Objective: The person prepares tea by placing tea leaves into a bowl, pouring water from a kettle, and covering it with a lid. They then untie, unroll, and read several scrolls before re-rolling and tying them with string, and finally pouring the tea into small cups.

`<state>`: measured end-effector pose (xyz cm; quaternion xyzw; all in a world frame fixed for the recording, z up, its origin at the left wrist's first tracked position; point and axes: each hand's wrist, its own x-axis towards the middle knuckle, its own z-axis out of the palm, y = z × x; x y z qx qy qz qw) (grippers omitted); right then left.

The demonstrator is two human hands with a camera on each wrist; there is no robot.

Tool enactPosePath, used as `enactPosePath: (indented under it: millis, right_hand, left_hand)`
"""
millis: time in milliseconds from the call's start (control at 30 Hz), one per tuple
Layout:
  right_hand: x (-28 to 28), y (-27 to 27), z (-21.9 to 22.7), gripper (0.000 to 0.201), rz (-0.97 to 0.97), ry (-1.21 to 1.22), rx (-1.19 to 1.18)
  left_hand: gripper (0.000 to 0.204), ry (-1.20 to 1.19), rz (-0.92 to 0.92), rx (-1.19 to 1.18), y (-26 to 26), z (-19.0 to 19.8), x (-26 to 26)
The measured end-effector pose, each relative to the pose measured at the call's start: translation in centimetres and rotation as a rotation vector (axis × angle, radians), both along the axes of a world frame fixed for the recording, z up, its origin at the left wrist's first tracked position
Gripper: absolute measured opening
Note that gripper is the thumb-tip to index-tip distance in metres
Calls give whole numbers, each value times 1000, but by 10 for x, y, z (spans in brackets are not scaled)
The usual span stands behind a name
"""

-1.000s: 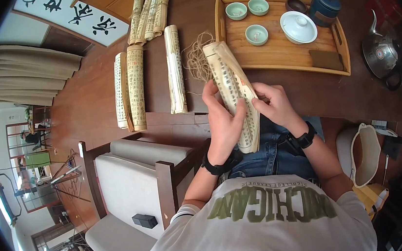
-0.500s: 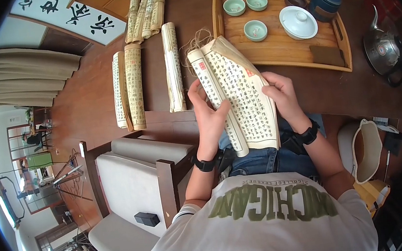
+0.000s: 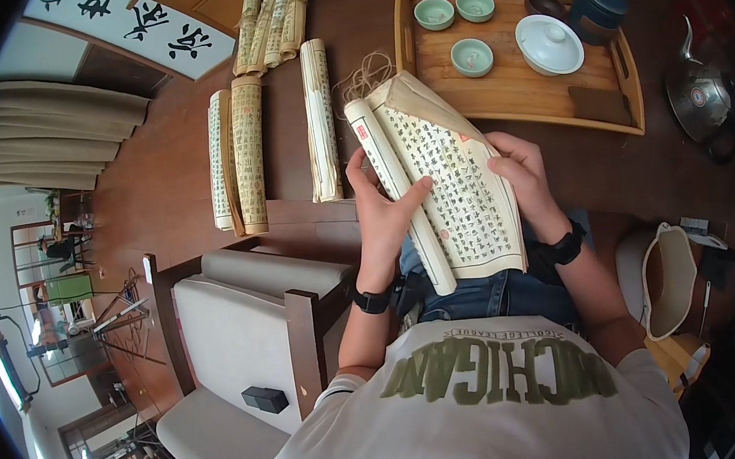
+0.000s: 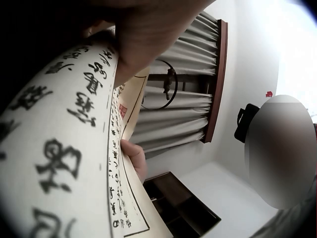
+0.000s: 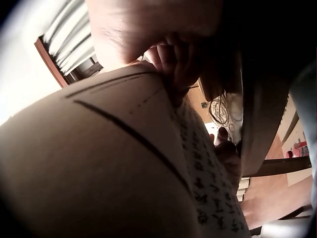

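Note:
A paper scroll (image 3: 473, 209) covered in black brush characters, with red seal marks, is spread partly unrolled above the lap. My left hand (image 3: 384, 219) grips its rolled side, thumb across the front. At the opposite edge, my right hand (image 3: 525, 181) pinches the paper between thumb and fingers. The scroll's top corner folds over, showing a tan back. Up close in the left wrist view is the curved roll (image 4: 54, 153), with a right-hand digit (image 4: 134, 157) on the sheet beyond. The sheet's plain back (image 5: 89, 163) fills much of the right wrist view.
Loose twine (image 3: 365, 77) lies just behind the scroll. Rolled scrolls (image 3: 321, 127) rest on the table to the left, several tied at the back. A wooden tray (image 3: 507, 112) bears green cups and a lidded white bowl; a metal kettle (image 3: 699, 100) stands at far right.
The scroll has gone from nearly rolled up to spread open, showing more writing. My hands have moved apart, left hand leftward and right hand rightward, with most of the opening in the first half second.

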<state>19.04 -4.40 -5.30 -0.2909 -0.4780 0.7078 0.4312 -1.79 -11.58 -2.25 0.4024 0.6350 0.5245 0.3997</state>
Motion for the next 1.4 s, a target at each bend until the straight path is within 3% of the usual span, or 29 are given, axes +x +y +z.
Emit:
enactPosePath:
  millis: [100, 133, 267, 367, 533, 1400]
  right_hand:
    - [0, 0, -2, 36, -25, 50, -18]
    - [0, 0, -3, 36, -45, 65, -36]
    - [0, 4, -5, 35, -85, 116, -99]
    - [-3, 4, 2, 31, -114, 98, -109]
    - [-12, 4, 5, 26, -172, -13, -101]
    - [-9, 6, -2, 26, -131, 1, -106]
  left_hand:
    - [85, -187, 11, -37, -4, 8, -6]
    - [69, -163, 30, -36, -7, 9, -7]
    - [56, -483, -22, 61, -13, -6, -30]
    - [56, -588, 39, 55, -17, 2, -33]
    - [49, -543, 101, 17, -20, 15, -34]
    - [48, -563, 99, 83, -20, 11, -33]
